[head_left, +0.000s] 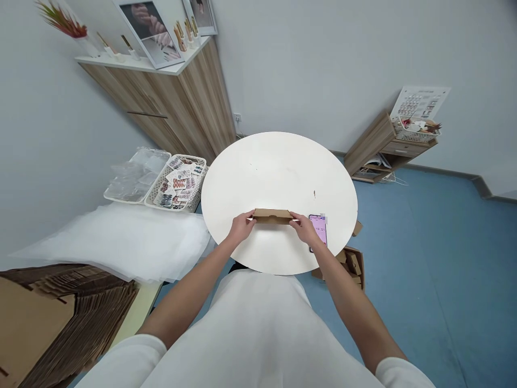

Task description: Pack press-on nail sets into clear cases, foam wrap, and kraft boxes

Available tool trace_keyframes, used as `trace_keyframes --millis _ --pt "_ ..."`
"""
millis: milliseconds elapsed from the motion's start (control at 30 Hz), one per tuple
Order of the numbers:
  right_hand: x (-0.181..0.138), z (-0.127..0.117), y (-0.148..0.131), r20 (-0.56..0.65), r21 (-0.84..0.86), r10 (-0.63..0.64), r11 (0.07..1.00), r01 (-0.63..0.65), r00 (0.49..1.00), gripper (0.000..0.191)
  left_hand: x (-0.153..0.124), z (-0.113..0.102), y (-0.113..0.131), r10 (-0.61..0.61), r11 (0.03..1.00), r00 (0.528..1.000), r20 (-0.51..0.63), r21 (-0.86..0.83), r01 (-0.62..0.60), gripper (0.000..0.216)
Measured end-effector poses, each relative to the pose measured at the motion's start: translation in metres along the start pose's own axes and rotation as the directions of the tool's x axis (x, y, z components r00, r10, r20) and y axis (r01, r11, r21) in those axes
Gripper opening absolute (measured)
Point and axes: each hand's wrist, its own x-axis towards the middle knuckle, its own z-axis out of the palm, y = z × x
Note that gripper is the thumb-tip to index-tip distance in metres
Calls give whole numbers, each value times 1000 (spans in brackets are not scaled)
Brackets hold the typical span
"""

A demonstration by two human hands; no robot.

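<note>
A small brown cardboard box (272, 216), long and flat, is held at both ends over the near half of a round white table (278, 161). Its lid looks closed, with a notch at the middle of the front side. My left hand (242, 226) grips the left end, fingers behind and thumb in front. On the right end, my right hand (302, 227) holds it the same way. Just beside my right wrist lies a phone (319, 229) with a pink lit screen, partly covered by the forearm.
Left of the table stand a white basket of nail-design cards (177, 183) and a basket of clear plastic pieces (137, 175). White sheets (121, 237) and stacked flat cardboard (92, 307) lie nearer. Low at the right, a carton (355, 264) holds small boxes.
</note>
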Motion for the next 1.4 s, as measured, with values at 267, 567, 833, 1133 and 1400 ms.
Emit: trace_keyframes --millis 267,567,833,1133,1400 --pt "15 -9 -2 106 -59 -37 997 43 994 39 19 -24 4 127 982 982 136 119 -144 36" --pt "22 0 -4 87 -50 -70 996 75 994 35 21 -28 -4 235 958 964 127 137 -252 36" --pt "38 -11 -18 101 -40 -43 998 47 994 34 52 -31 -12 186 971 969 161 124 -206 36" --pt "63 -15 -29 89 -53 1 999 4 996 37 85 -34 -6 94 968 978 188 213 -134 38" --pt "61 -5 -18 16 154 23 988 -25 1000 29 70 -32 -3 -93 993 979 179 -52 104 48"
